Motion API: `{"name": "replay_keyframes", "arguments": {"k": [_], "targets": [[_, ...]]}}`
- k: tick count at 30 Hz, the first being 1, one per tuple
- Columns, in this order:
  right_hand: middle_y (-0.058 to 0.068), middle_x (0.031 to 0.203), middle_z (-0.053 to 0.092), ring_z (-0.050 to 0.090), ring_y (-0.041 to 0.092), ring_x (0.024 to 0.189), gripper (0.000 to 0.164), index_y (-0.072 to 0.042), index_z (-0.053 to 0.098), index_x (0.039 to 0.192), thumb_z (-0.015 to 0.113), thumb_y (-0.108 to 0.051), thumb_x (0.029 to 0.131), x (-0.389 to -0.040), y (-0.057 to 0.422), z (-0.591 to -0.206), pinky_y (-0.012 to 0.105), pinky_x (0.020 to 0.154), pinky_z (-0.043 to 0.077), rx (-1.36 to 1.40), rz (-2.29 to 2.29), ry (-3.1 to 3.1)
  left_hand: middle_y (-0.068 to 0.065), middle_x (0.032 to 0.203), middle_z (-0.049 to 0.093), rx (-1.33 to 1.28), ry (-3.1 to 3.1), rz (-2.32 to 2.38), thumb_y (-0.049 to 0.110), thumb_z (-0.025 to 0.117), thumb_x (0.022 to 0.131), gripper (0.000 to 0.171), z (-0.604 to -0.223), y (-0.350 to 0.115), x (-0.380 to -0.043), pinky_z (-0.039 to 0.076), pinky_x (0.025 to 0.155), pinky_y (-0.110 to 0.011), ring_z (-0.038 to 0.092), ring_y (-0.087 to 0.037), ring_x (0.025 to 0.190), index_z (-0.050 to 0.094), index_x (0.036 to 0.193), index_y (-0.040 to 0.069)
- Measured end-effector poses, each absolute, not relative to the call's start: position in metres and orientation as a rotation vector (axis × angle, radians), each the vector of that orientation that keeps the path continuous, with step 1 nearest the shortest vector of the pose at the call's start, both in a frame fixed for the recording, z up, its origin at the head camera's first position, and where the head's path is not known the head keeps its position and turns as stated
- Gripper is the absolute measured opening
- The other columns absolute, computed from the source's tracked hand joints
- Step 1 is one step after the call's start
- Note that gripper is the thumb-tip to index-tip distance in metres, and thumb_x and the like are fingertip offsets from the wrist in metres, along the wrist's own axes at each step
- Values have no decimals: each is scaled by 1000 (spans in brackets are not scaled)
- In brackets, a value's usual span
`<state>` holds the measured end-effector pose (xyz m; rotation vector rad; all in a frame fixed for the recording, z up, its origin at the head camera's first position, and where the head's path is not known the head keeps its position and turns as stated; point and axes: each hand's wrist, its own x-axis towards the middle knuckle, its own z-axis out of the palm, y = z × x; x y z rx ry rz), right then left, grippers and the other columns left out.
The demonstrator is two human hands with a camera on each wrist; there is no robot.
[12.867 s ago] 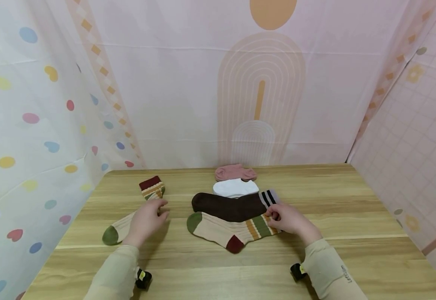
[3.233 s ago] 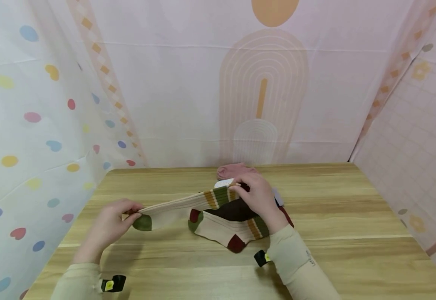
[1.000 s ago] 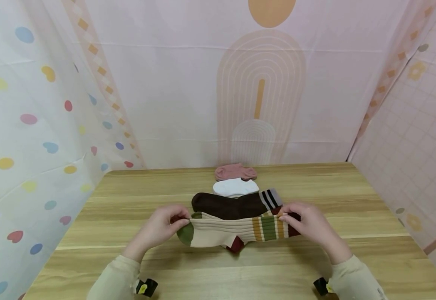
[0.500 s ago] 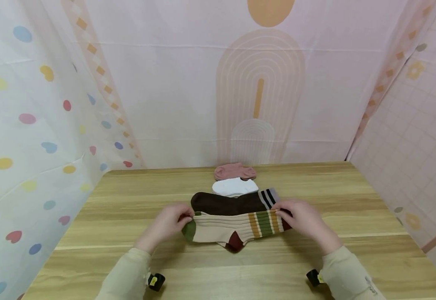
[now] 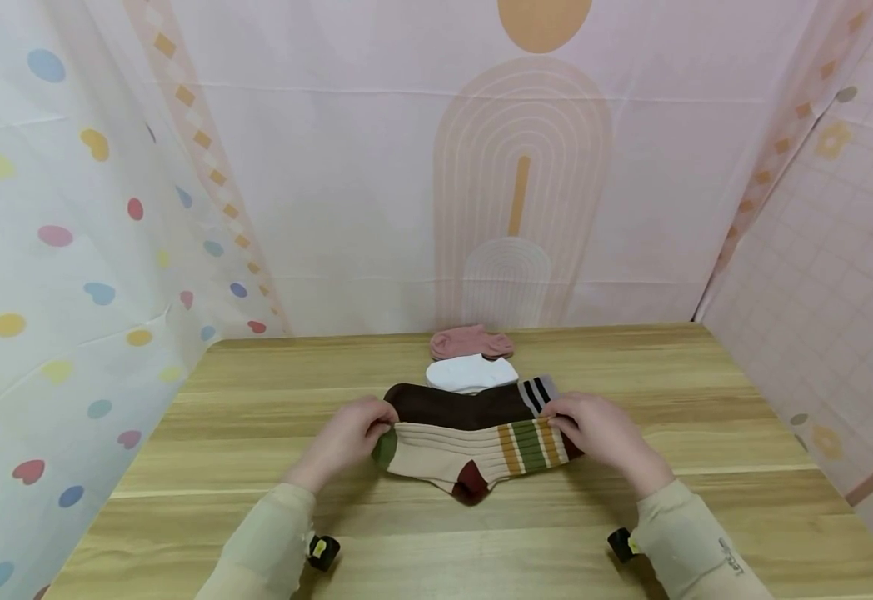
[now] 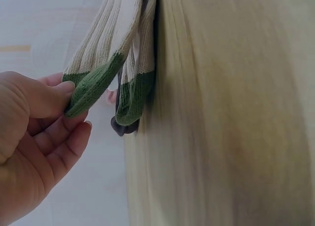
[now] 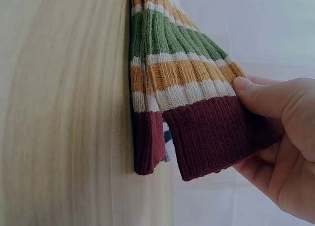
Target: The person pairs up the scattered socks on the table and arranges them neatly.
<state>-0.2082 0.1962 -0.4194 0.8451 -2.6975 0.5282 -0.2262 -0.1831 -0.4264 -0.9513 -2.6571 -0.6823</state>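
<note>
A cream ribbed sock (image 5: 436, 446) with green toe, maroon heel and striped cuff is stretched between both hands. My left hand (image 5: 350, 437) pinches its green toe (image 6: 93, 88) between thumb and fingers. At the other end my right hand (image 5: 597, 429) pinches the cuff, whose maroon band (image 7: 221, 135) shows in the right wrist view. The held sock's edge is lifted off a matching sock (image 6: 135, 95) beneath it, mostly hidden from the head view. Just behind lies a dark brown sock (image 5: 451, 407) with a grey, black-striped cuff, partly covered.
Behind the brown sock lie white ankle socks (image 5: 470, 372) and, near the table's back edge, pink ankle socks (image 5: 470, 342). The wooden table (image 5: 436, 550) meets a patterned cloth backdrop (image 5: 361, 192), with cloth at both sides too.
The striped sock, earlier alone at the left, was picked up and carried right over its match. In the last second both hands lowered it slightly and lined it up with the sock underneath.
</note>
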Motion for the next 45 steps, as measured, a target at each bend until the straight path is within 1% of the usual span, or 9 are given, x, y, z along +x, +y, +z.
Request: {"name": "replay_keyframes", "arguments": {"k": [11,19,22,25,30,34,41,43,45], "targets": [[3,102,72,68,23,94,15,-11,75,102,72,-5,90,-213,197,-422,41,80,56,822,522,-2751,-3,84,67,-985,-2587,-649,-12,70,80,18,-437,-178,-244,54,75,-38,65,-21,81,70,85,6],[4,102,72,68,23,94,13,-11,75,103,71,-8,91,-216,196,-426,42,80,55,781,543,-2795,-9,89,67,-819,-2556,-573,-7,77,79,16,-441,-168,-236,53,78,-44,65,-28,84,70,90,3],[4,102,72,68,24,94,13,-10,75,103,71,-8,92,-217,196,-426,42,80,55,770,552,-2807,-9,89,66,-910,-2464,-508,-4,78,77,18,-436,-161,-227,53,77,-43,64,-28,84,70,91,3],[4,101,72,68,24,93,12,-10,75,103,70,-8,92,-218,196,-426,42,80,55,760,558,-2818,-7,91,67,-1069,-2405,-456,-1,78,78,17,-430,-150,-217,52,80,-42,63,-27,87,70,92,3],[3,100,72,68,22,91,11,-11,75,103,70,-9,92,-221,197,-424,41,79,55,759,566,-2827,-5,98,68,-1303,-2435,-433,5,75,85,14,-425,-131,-203,51,89,-37,64,-23,96,71,98,4],[3,100,72,68,22,91,11,-11,75,102,70,-11,93,-224,195,-423,41,79,55,764,570,-2832,-4,106,69,-1438,-2471,-430,9,73,89,19,-429,-119,-194,50,93,-33,65,-19,102,72,107,5],[2,99,72,68,22,90,10,-12,75,102,70,-12,93,-226,194,-421,42,79,55,751,589,-2851,-12,127,64,-1568,-2509,-302,21,75,89,42,-439,-111,-184,46,100,-31,60,-22,118,66,126,1],[2,99,72,68,22,90,10,-12,75,102,69,-12,94,-227,194,-421,42,79,55,747,588,-2860,-12,129,63,-1568,-2518,-287,20,76,89,44,-440,-110,-183,46,100,-31,60,-22,119,65,127,2],[2,99,72,68,22,90,9,-13,75,101,69,-13,94,-227,194,-421,42,78,55,741,594,-2869,-9,126,64,-1555,-2522,-288,16,76,88,39,-441,-107,-182,47,99,-31,60,-20,117,66,125,4]]}}
